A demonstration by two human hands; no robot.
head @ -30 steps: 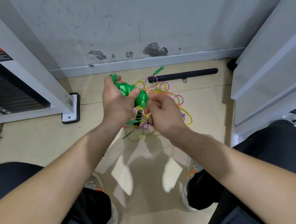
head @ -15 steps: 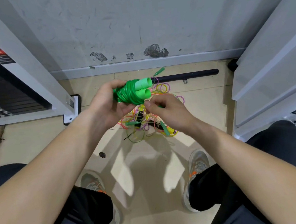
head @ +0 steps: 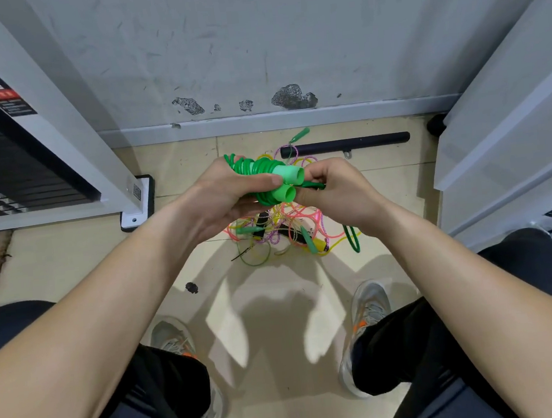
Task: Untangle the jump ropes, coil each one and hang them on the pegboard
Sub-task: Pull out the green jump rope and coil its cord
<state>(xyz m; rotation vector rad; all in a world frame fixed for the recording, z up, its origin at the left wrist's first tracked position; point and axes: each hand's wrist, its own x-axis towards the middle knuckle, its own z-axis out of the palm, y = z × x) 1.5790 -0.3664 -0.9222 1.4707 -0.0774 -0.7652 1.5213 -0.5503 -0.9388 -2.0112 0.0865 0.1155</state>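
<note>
Head camera: above the tangled pile [head: 280, 228] on the floor, the left grip [head: 229, 196] clasps the coiled green jump rope [head: 259, 173]. The right grip [head: 337, 189] has risen beside the handles [head: 290, 175] and pinches its loose end. Tying off looks near, with hanging next.

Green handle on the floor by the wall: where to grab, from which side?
Pinch the green handle across its middle, from above on the near side. It lies flat and slanted on the floor, outside the tangle; the wall sits close behind and the black bar beside its lower end.
</note>
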